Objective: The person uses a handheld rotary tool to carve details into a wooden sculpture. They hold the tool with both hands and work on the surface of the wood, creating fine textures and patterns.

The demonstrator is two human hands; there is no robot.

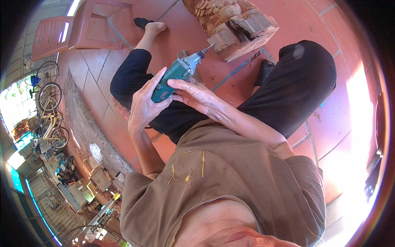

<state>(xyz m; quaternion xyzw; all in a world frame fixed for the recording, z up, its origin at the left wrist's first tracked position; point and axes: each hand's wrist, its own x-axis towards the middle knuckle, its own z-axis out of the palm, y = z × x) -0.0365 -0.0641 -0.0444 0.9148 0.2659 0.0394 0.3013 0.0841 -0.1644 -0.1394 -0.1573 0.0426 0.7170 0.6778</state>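
A green and grey die grinder [177,76] is held in front of me between both hands, its thin bit pointing up and to the right. My left hand [145,101] wraps round the rear of the green body. Gripping the other side is my right hand [194,94], its thumb laid on the casing. Just beyond the bit's tip lies a carved wooden piece [247,31], with rough carving at its far end and flat sawn blocks at the near end. The bit appears close to the wood; I cannot tell whether they touch.
My legs in black trousers [304,78] spread either side over the red tiled floor [325,136]. A reddish plastic chair [57,35] stands at the far left. Bicycles [50,99] and a cluttered workbench [76,191] are along the left. Wood chips lie on the tiles.
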